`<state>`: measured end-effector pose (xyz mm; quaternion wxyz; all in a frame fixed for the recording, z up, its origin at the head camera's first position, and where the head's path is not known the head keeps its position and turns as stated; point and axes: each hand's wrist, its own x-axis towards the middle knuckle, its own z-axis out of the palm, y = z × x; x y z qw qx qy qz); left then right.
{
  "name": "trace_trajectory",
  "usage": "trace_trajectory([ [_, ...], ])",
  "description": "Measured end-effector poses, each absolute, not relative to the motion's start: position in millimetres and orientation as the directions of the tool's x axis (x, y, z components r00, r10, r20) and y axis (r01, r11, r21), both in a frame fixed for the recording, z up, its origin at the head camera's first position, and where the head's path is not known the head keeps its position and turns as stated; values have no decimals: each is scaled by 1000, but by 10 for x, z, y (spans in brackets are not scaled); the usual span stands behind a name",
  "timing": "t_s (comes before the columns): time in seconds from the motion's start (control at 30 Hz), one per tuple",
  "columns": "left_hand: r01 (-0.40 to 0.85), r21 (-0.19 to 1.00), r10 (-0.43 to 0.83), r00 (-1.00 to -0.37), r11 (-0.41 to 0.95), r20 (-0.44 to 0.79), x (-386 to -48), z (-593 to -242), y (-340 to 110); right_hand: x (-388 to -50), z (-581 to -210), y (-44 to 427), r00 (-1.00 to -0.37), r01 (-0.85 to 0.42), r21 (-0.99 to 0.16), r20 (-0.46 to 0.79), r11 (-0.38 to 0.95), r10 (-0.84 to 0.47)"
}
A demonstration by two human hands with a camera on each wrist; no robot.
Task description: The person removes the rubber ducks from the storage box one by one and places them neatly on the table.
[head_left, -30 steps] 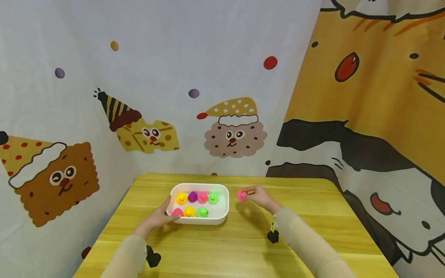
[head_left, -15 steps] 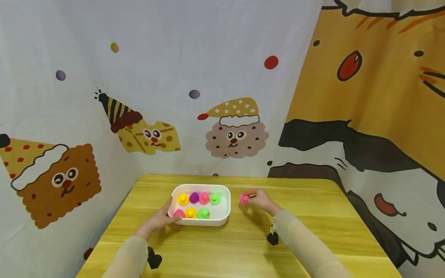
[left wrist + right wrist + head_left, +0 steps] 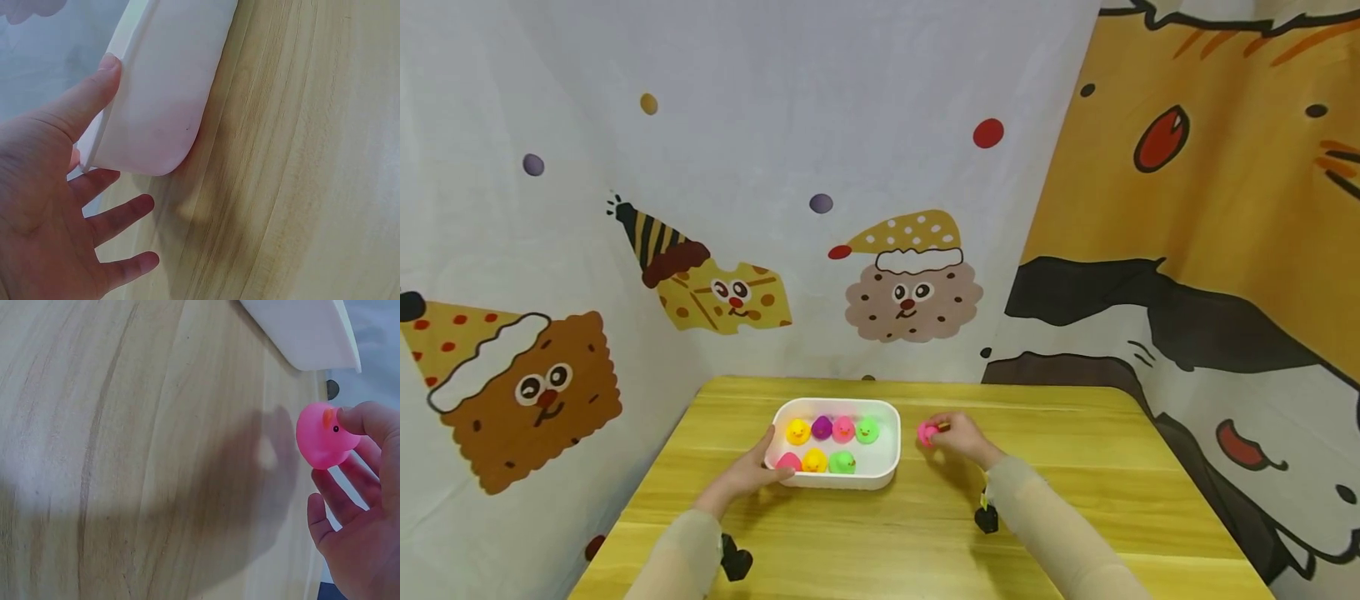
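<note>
A white plastic box (image 3: 865, 482) stands on the table with several small rubber ducks in two rows: yellow (image 3: 798, 431), purple (image 3: 822, 428), pink (image 3: 844, 430) and green (image 3: 867, 430) at the back, more along the front. My left hand (image 3: 747, 473) holds the box at its left end. The left wrist view has the thumb on the rim and three fingers spread clear of the wall. To the right of the box, my right hand (image 3: 966, 439) pinches a pink rubber duck (image 3: 317, 437) by its head, apart from the box. A shadow of hand and duck falls on the wood.
The wooden table (image 3: 1037, 500) ends at a curtain (image 3: 760, 125) printed with cartoon figures, which stands behind and at both sides. Black wrist cameras hang below the left sleeve (image 3: 681, 542) and the right sleeve (image 3: 1052, 521).
My right hand has lowered slightly with the pink duck, and more of the duck's orange beak shows. The left hand keeps its place on the box. The head view has shifted a little.
</note>
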<state>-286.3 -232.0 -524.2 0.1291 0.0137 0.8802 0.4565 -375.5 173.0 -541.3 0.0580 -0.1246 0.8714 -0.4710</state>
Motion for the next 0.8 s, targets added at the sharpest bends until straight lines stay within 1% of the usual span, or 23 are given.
trace_trajectory([
  [0.5, -89, 805, 137, -969, 587, -207, -2828, -5234, -2280, -3789, -5581, 1716, -949, -193, -848, 34, 494, -313],
  [0.7, -81, 808, 141, -970, 583, -199, -2832, -5210, -2285, -3814, -5598, 1699, -950, -201, -848, 46, 491, -309],
  [0.8, -97, 807, 133, -968, 582, -212, -2834, -5196, -2280, -3827, -5607, 1693, -950, -199, -850, 44, 487, -311],
])
